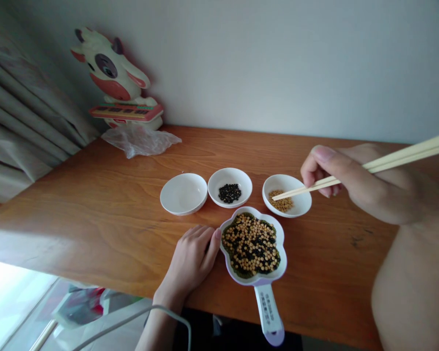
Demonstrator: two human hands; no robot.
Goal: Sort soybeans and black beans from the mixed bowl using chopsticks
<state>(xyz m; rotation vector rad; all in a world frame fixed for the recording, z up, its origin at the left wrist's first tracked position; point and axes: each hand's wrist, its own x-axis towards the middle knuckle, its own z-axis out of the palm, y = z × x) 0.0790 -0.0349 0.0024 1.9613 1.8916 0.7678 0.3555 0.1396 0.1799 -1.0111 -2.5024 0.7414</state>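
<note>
My right hand (354, 183) grips a pair of wooden chopsticks (388, 160), their tips over the right small white bowl (300, 204) that holds yellow beans (282, 202). My left hand (192, 261) lies flat on the wooden table (95, 204), fingers together, touching the left rim of a flower-shaped handled dish (278, 239) filled with mixed yellow, black and green beans (250, 245). The middle small bowl (229, 178) holds black beans (229, 193). The left small bowl (183, 193) looks empty.
A cow-shaped toy with a small keyboard (119, 80) stands at the back left against the wall, with a crumpled clear plastic bag (141, 140) in front of it. Curtains (22, 112) hang at the left. A cable (131, 319) runs below the table's front edge.
</note>
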